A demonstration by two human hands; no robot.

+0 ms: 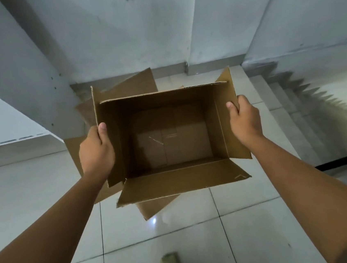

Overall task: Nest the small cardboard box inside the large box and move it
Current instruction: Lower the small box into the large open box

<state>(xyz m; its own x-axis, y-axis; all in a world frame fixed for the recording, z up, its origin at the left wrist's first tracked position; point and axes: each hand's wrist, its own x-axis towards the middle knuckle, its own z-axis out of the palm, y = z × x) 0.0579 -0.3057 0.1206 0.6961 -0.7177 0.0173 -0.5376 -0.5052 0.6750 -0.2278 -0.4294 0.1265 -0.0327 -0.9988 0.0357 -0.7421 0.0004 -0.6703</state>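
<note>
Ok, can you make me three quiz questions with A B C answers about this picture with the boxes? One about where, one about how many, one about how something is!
1. Where is the flat cardboard?
A. On the stairs
B. On the floor under the held box
C. Inside the held box

2. How many hands grip the box?
A. None
B. One
C. Two

3. How is the held box?
A. Open and empty
B. Taped shut
C. Full of toys

Answers: B, it shows on the tiled floor beneath the box; C, the left hand and right hand each hold a side flap; A, its flaps stand open and its bare bottom shows.
</note>
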